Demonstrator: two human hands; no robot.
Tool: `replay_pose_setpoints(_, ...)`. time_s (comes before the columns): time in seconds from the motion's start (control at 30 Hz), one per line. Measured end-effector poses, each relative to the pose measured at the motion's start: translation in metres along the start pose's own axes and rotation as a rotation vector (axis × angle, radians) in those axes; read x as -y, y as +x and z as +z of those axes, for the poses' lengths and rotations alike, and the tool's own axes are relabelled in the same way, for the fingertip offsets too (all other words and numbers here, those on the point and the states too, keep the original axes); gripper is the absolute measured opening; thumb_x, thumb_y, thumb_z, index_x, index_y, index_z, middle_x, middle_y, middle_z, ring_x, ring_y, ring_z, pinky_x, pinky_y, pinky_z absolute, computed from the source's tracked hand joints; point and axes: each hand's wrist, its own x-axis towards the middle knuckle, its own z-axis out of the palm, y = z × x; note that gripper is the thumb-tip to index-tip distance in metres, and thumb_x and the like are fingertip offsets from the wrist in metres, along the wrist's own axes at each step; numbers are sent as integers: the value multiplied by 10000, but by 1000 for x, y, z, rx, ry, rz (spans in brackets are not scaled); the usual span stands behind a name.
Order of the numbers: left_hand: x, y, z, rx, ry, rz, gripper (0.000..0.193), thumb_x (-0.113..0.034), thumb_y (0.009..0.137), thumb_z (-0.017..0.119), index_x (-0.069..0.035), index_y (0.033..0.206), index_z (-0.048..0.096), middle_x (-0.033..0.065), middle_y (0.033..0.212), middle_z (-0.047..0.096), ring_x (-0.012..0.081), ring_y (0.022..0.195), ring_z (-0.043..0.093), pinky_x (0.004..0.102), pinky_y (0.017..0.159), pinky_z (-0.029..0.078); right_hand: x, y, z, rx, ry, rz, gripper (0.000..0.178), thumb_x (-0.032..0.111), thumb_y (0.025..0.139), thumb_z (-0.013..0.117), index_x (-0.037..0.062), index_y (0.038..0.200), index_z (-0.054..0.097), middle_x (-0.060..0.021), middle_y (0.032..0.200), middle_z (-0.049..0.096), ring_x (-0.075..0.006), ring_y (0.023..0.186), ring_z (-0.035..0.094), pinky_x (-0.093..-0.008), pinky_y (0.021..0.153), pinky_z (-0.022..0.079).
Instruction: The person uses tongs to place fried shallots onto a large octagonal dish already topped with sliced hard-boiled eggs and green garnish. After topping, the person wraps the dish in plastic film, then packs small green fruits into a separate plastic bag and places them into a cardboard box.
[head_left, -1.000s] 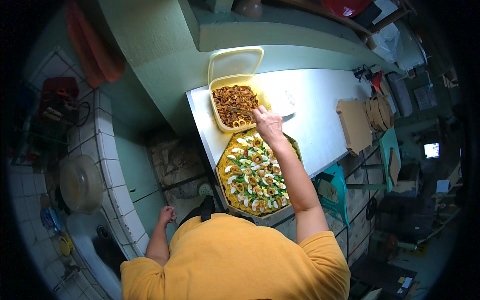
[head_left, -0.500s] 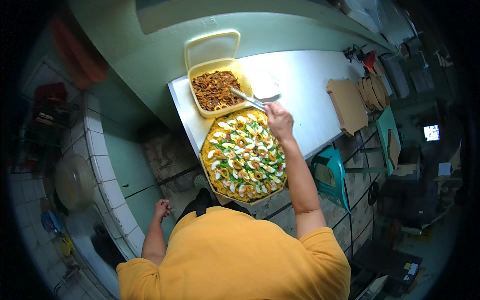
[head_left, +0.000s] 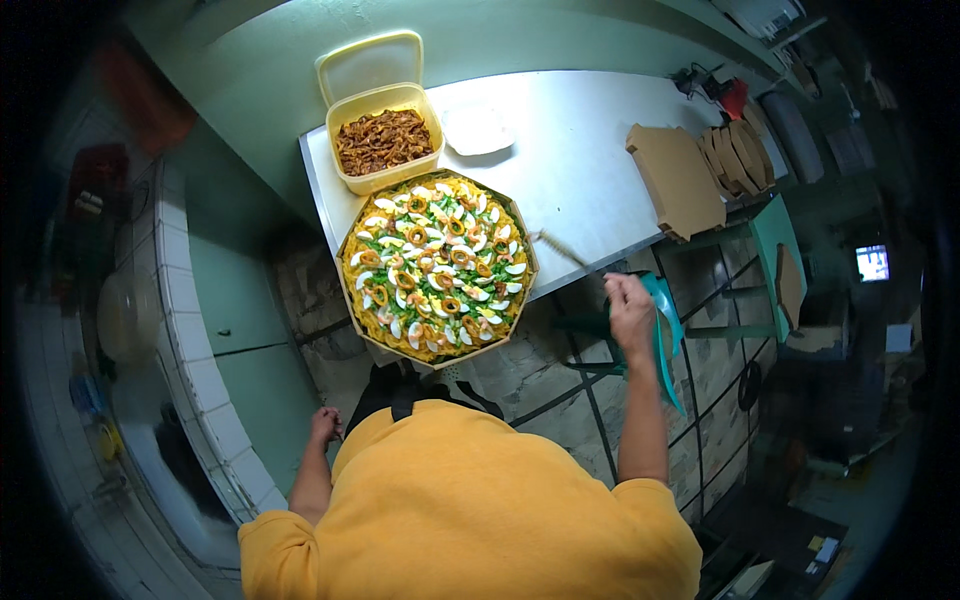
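My right hand [head_left: 630,312] is closed round the end of a pair of metal tongs [head_left: 568,252], held out past the table's front edge, its tips pointing back toward the food. To its left sits an octagonal box of yellow noodles [head_left: 435,265], topped with egg slices, chopped greens, shrimp and brown rings. Behind the box, a yellow plastic tub [head_left: 372,183] with its lid raised holds brown cooked strips and rings [head_left: 383,142]. My left hand [head_left: 325,424] hangs low beside my body, fingers curled, with nothing visible in it.
The white table [head_left: 590,130] stands against a green wall. A white dish [head_left: 478,130] is right of the tub. Cardboard boxes [head_left: 675,180] rest at the right end. A teal plastic chair [head_left: 665,310] stands near my right arm; a tiled counter [head_left: 205,375] runs along my left.
My right hand has swung right and nearer to me with the tongs, away from the tub and noodles. The view has shifted, so the table appears farther left. My left hand stays low.
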Motion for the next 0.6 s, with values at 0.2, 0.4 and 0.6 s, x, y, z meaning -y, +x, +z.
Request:
replay_pose_setpoints(0.2,6,-11,20,21,14,59,154,-265,935,583,-131,1005,612,21,770,626,122,518,563,297,457,463,14,-54,30,187,27,-27,163,228,921,584,99,925,685,-82,851,634,-331,743,638,-424,646,498)
replay_pose_setpoints(0.4,13,-22,27,-14,-9,47,148,-263,936,583,-132,1000,611,26,764,628,123,515,562,294,456,458,29,-50,52,348,-64,-86,169,224,935,554,103,973,666,-89,877,614,-343,763,644,-444,657,506)
replay_pose_setpoints(0.6,17,-11,32,21,-54,56,151,-261,938,576,-135,1013,611,25,765,633,125,501,561,293,442,453,25,-26,34,205,93,-56,201,211,938,560,55,939,686,-112,825,625,-344,746,629,-417,653,488)
